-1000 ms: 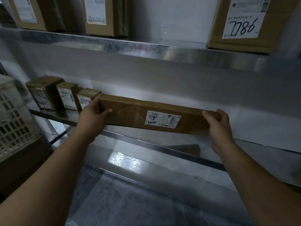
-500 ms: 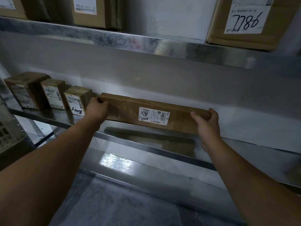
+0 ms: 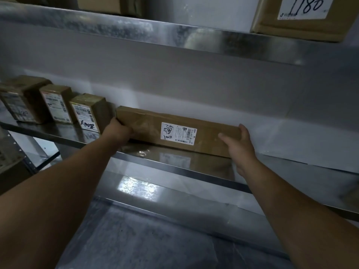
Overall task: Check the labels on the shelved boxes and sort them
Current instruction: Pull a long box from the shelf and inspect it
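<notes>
Both hands are on one long brown box, which lies lengthwise on the middle metal shelf with its back near the white wall. My left hand is curled round the box's lower left corner, fingers tucked out of sight. My right hand grips the right end, thumb laid across the front face and fingers wrapped behind. A white label with handwritten marks and barcodes faces me near the middle of the box. Three small boxes stand in a row on the same shelf just left of it, each with a label on its front; the nearest one sits just beside my left hand. On the upper shelf, at the right, sits a larger box bearing a label with big handwritten digits.
</notes>
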